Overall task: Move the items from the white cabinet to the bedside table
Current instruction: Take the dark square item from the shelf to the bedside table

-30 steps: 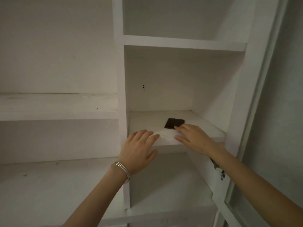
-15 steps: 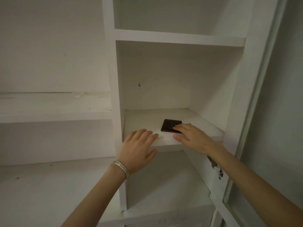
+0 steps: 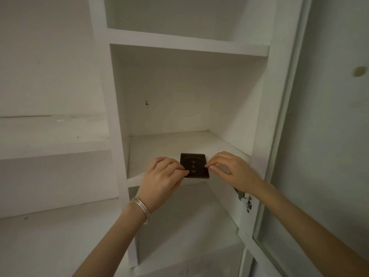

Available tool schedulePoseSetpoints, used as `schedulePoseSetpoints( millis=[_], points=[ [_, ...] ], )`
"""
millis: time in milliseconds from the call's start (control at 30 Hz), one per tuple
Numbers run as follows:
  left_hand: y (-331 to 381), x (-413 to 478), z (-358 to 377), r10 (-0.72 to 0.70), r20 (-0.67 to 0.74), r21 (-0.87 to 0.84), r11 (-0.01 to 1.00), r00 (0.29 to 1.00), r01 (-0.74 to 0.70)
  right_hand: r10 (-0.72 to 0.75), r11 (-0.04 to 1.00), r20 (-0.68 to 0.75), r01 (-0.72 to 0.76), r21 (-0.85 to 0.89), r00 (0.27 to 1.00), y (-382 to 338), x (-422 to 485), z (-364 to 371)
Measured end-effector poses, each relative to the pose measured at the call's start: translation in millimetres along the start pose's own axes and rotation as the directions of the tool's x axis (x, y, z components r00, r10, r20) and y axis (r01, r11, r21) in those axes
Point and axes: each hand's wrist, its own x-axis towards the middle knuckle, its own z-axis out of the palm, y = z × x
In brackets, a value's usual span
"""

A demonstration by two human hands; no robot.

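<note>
A small dark booklet with gold print lies at the front edge of a shelf in the white cabinet, its near edge past the shelf lip. My left hand, with silver bangles on the wrist, pinches the booklet's left edge with thumb and fingers. My right hand touches the booklet's right edge with its fingertips drawn together. The bedside table is out of sight.
The cabinet has bare white compartments above and below this shelf, and wide shelves to the left. An open glass cabinet door with a metal hinge stands at the right, close to my right forearm.
The booklet has slid forward to the shelf's front edge. Both hands have closed in on its two sides; before, the left lay flat on the shelf lip and the right rested on the booklet's corner.
</note>
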Motion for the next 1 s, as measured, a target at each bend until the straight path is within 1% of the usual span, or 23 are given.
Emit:
schedulePoseSetpoints(
  millis=[67,100,200,300,433,533,600,667,733,800,900,967,1000],
  points=[
    [-0.4,-0.3,-0.8,0.027,-0.058,0.004,1.000,0.998,-0.027,0.106,0.993,-0.020,-0.107,-0.040,0.994,2.5,1.8,0.9],
    [-0.4,-2.7,-1.7,0.037,-0.074,0.008,0.999,0.997,-0.036,0.158,0.986,-0.006,-0.159,-0.053,0.987,3.0,2.9,2.5],
    [0.2,-15.1,-6.4,0.063,-0.089,0.024,0.998,0.994,-0.061,0.268,0.962,0.098,-0.261,-0.078,0.958,2.5,10.9,8.8],
    [-1.0,-28.5,-12.5,0.091,-0.095,0.037,0.995,0.991,-0.088,0.286,0.958,0.190,-0.275,-0.087,0.939,-2.9,23.9,16.3],
    [-8.2,-42.3,-21.7,0.138,-0.050,0.052,0.989,0.989,-0.136,0.272,0.949,0.267,-0.304,0.085,0.924,-19.6,40.9,21.9],
    [-12.9,-54.1,-29.0,0.142,0.039,0.057,0.988,0.989,-0.144,0.229,0.944,0.247,-0.277,0.180,0.942,-29.3,46.3,21.1],
    [-13.5,-62.9,-40.4,0.092,0.091,0.044,0.994,0.992,-0.097,0.181,0.955,0.219,-0.225,0.193,0.959,-36.8,44.3,18.8],
    [-13.7,-73.3,-57.3,0.011,0.140,0.040,0.999,0.990,-0.016,0.111,0.979,0.205,-0.143,0.145,0.972,-47.1,40.4,17.6],
    [-14.6,-84.1,-78.1,-0.084,0.194,0.073,0.995,0.977,0.071,0.017,0.998,0.242,-0.031,0.053,0.970,-60.5,37.6,20.2],
    [-13.6,-96.2,-98.8,-0.200,0.252,0.141,0.976,0.947,0.169,-0.063,0.998,0.307,0.061,0.015,0.949,-76.1,34.9,29.4],
    [-2.0,-121.7,-126.1,-0.372,0.363,0.260,0.921,0.854,0.291,-0.178,0.984,0.374,0.169,0.057,0.910,-101.6,31.3,53.5],
    [9.5,-147.0,-143.5,-0.482,0.428,0.352,0.868,0.765,0.350,-0.255,0.967,0.434,0.232,0.108,0.864,-117.1,30.7,75.8],
    [15.3,-160.5,-153.6,-0.542,0.452,0.405,0.832,0.709,0.378,-0.291,0.957,0.464,0.259,0.132,0.836,-125.0,31.1,87.7]
  ],
)
